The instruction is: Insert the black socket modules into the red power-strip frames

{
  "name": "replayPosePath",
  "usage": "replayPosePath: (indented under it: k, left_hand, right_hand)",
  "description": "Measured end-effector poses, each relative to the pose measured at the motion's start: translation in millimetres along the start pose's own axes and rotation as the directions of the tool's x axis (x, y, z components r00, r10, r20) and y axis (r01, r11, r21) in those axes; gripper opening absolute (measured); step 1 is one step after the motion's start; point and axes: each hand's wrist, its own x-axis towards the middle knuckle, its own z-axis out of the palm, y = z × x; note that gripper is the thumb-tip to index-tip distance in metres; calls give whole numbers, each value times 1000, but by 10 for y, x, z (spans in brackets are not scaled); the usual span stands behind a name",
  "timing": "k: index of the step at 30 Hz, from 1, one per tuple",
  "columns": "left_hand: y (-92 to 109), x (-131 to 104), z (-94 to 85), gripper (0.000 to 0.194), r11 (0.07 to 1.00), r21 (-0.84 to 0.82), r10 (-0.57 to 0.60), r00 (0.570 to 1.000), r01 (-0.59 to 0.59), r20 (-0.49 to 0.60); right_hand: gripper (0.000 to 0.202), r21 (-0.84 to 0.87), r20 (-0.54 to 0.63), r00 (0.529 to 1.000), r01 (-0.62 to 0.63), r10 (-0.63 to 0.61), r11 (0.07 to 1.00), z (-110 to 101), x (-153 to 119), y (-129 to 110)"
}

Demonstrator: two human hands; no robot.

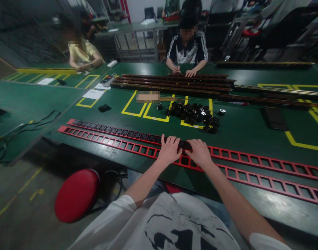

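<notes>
Two long red strips with square openings lie side by side across the green table. Black square socket modules [119,131] fill the left part of the far red strip [233,155]; the near red strip [117,142] shows open squares. At the middle of the far strip, my left hand [170,150] curls its fingers over the far side with the thumb on the near side. Close by on the right, my right hand [200,151] bends its fingers the same way. Between the hands a black socket module [184,144] shows, partly hidden by the fingertips of both.
Beyond the strips lies a pile of loose black modules [194,113]. Long dark rails [172,84] are stacked farther back, near a co-worker [187,47] holding a pen. A black phone-like slab [275,118] lies right. A red stool [77,195] stands below the table edge.
</notes>
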Motion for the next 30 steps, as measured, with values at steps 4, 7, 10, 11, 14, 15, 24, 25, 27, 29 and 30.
replayPosePath:
  k: [4, 7, 10, 11, 14, 15, 24, 25, 27, 29, 30]
  left_hand:
    - [-11, 3, -12, 47, 1000, 0, 7, 1000, -7, -3]
    - [-20, 0, -18, 48, 1000, 6, 15, 1000, -15, 5]
    - [-28, 1, -7, 48, 1000, 3, 16, 1000, -16, 4]
    - [-32, 5, -2, 48, 1000, 1, 16, 1000, -16, 2]
    - [-43, 22, -5, 47, 1000, 3, 10, 1000, -10, 2]
    - [-44, 23, -15, 47, 1000, 7, 6, 1000, -6, -3]
    - [151, -302, -8, 48, 920, -2, 390, 912, -393, 124]
    - [174, -336, 21, 55, 916, 10, 396, 908, -401, 136]
    - [198, -365, 75, 66, 928, 50, 360, 922, -370, 143]
    - [197, -355, 114, 68, 936, 91, 323, 934, -339, 153]
    - [190, -343, 126, 68, 935, 107, 319, 934, -337, 158]
  right_hand:
    - [34, 3, 3, 1000, 13, -13, 1000, 27, 79, -111]
    - [35, -1, 6, 1000, 18, -18, 1000, 32, 125, -186]
    - [37, -6, 12, 1000, 12, -12, 1000, 31, 159, -214]
    - [37, -3, 21, 1000, 15, -15, 1000, 33, 167, -206]
    - [40, 38, 58, 997, 41, -43, 998, 42, 152, -101]
    - [42, 54, 61, 997, 44, -47, 998, 43, 124, -35]
    - [47, 30, -60, 997, -52, 53, 998, -17, -460, 853]
    - [48, 28, -67, 996, -56, 58, 998, -16, -488, 906]
    - [52, 15, -77, 995, -65, 66, 998, -7, -507, 965]
    - [55, -2, -79, 994, -70, 70, 998, 1, -495, 983]
    - [56, -9, -77, 994, -73, 72, 997, 1, -484, 986]
